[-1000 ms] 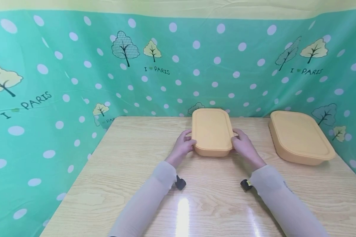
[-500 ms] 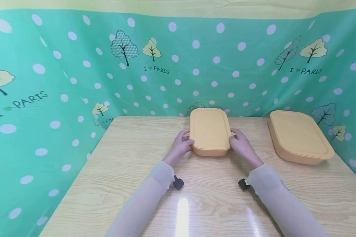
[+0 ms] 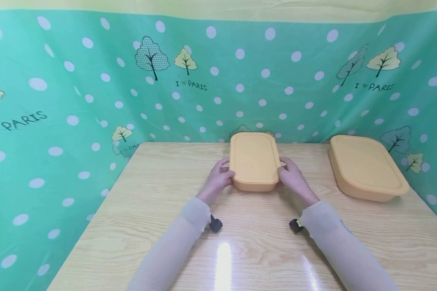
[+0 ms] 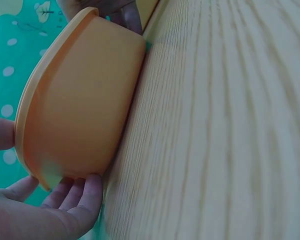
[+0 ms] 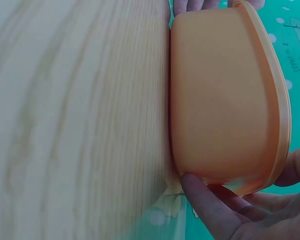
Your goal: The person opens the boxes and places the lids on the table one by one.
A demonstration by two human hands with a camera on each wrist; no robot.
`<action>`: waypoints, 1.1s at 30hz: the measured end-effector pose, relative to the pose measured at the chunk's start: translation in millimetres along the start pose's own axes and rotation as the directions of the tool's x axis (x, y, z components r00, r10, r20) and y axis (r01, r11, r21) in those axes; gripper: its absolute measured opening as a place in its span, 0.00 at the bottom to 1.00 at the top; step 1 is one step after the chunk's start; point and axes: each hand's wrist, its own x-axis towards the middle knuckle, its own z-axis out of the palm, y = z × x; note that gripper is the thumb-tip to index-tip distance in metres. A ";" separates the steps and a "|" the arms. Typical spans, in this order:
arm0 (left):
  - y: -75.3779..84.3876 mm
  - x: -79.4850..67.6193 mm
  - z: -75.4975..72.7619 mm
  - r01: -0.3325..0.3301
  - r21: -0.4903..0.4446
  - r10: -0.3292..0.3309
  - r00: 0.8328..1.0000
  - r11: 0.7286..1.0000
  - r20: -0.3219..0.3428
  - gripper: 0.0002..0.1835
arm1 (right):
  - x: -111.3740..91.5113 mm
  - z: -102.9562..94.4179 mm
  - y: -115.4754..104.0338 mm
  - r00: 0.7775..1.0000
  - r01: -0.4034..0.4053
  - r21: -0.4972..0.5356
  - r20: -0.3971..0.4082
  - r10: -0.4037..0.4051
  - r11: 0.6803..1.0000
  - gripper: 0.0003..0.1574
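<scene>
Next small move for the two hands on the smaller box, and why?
Probably ease the left hand and right hand outward to let go: the smaller box appears to rest flat on the table, upright and apart from the larger box, so it likely needs no support.

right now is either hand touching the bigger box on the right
No, the left hand and right hand both hold the sides of the smaller box, while the bigger box sits apart to their right.
</scene>
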 end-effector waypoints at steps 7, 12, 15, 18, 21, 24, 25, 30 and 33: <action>-0.7 -0.1 -3.5 -0.001 0.002 0.001 1.000 1.000 -0.001 0.36 | -0.1 2.1 -1.8 1.000 -0.007 -0.021 -0.008 0.007 1.000 0.37; 0.2 -0.7 -5.1 0.007 0.008 -0.007 1.000 1.000 -0.015 0.35 | 2.5 4.8 -1.6 1.000 0.005 -0.034 -0.014 -0.005 0.999 0.36; 0.3 -0.2 -6.2 0.012 0.001 -0.012 1.000 1.000 -0.017 0.35 | 2.9 6.0 -2.2 1.000 0.017 -0.032 -0.011 -0.018 0.999 0.37; 3.0 -2.3 -7.2 0.017 0.000 -0.017 1.000 1.000 -0.012 0.35 | 2.6 7.1 -2.9 1.000 0.024 -0.028 -0.009 -0.024 0.999 0.37; 3.3 -2.7 -7.9 0.018 0.002 -0.018 1.000 1.000 -0.015 0.35 | 2.7 8.1 -2.9 0.999 0.029 -0.032 -0.013 -0.030 0.999 0.37; 1.3 -1.8 -8.6 0.015 0.003 -0.015 1.000 1.000 -0.025 0.35 | 3.2 9.5 -2.4 0.999 0.041 -0.045 -0.022 -0.042 0.998 0.36; 1.7 -2.3 -8.9 0.016 0.003 -0.016 1.000 1.000 -0.026 0.35 | 3.3 9.9 -2.4 0.999 0.041 -0.050 -0.026 -0.042 0.998 0.36; 3.3 -3.7 -11.1 0.009 0.000 -0.009 1.000 1.000 -0.026 0.35 | 3.7 11.7 -4.1 0.999 0.036 -0.069 -0.035 -0.039 0.997 0.36; 2.7 -2.8 -11.6 0.009 -0.002 -0.009 1.000 1.000 -0.026 0.35 | 3.5 12.7 -4.4 0.999 0.034 -0.074 -0.038 -0.036 0.997 0.35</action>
